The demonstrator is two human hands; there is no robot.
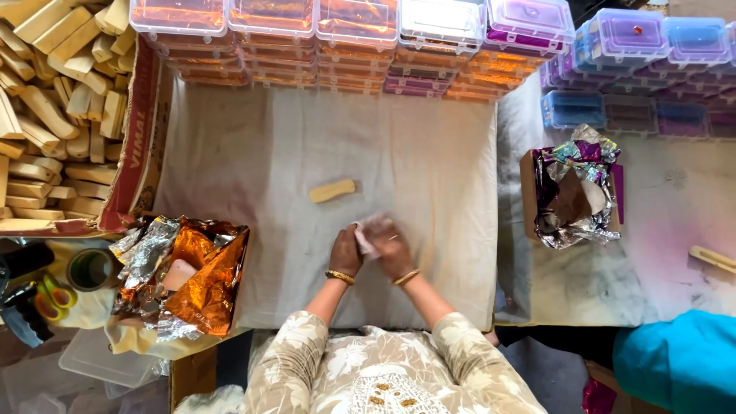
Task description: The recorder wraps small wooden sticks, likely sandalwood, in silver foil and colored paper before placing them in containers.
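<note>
A small pale wrapped piece [371, 229] is being gripped between the left hand [346, 251] and right hand [392, 249] over the grey cloth [429, 161]; its shape is being blurred and partly hidden by fingers. A tan bar [332, 191] is lying nearby.

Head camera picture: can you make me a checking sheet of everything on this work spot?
Surface: pale cloth spread on the floor.
Job's things: small pale pink piece held between both hands; tan bar lying apart on the cloth.
Clutter: orange foil in a box on the person's left; purple and silver foil on the right.
Grips: left hand and right hand both on the pink piece.
Cables: nothing seen.
Surroundings: carton of tan bars; stacked clear boxes; a person's blue sleeve.
</note>
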